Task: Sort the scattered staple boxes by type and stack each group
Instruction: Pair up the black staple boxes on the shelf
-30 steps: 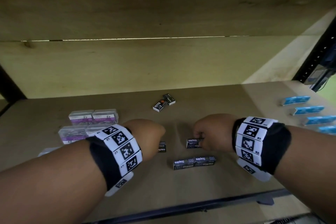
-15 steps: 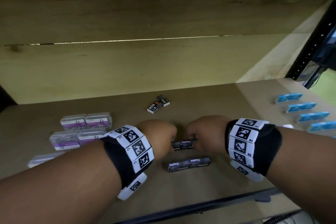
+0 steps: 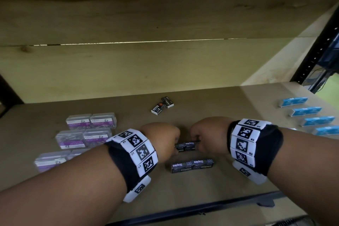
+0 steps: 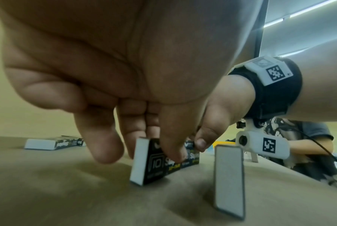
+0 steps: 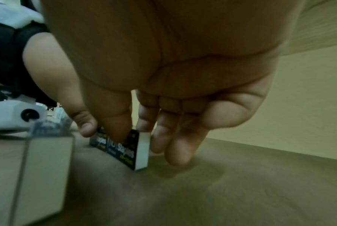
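Note:
Two black staple boxes stand on edge, end to end, at the middle of the wooden shelf [image 3: 229, 101]. My left hand [image 3: 174, 146] pinches the left box [image 4: 150, 160] between thumb and fingers. My right hand [image 3: 197, 145] pinches the right box [image 5: 129, 151] the same way. The two box ends touch between the hands [image 3: 186, 146]. Just in front of them a pair of the same black boxes [image 3: 192, 165] stands on edge in a row. Two more black boxes [image 3: 162, 105] lie farther back, touching each other.
Several clear paper-clip boxes with purple labels [image 3: 88, 130] sit in rows at the left. Several blue boxes [image 3: 306, 111] lie in a column at the right. A black frame rail [image 3: 201, 207] runs along the shelf's front edge. Another person [image 4: 299, 137] stands beyond the right wrist.
Both hands have moved toward each other. The two boxes they hold, apart a second ago, now meet end to end behind the front pair.

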